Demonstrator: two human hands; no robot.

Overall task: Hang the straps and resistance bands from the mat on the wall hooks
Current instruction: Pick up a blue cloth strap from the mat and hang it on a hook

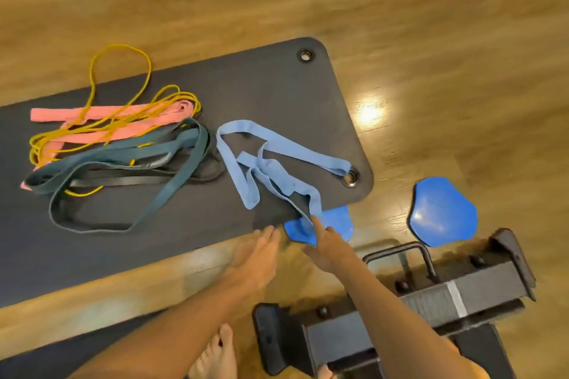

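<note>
A dark grey mat lies on the wooden floor. On its left part sits a tangle: a pink strap, a thin yellow band, a teal band and a black band. A light blue strap lies loose near the mat's right end. My right hand reaches over the mat's near edge, its fingertips touching the blue strap's lower end. My left hand is beside it at the mat's edge, fingers straight and holding nothing.
Two blue sliding discs lie on the floor, one partly under the mat's near edge, the other to the right. A black metal frame with a handle stands at the lower right. Bare feet show at the bottom.
</note>
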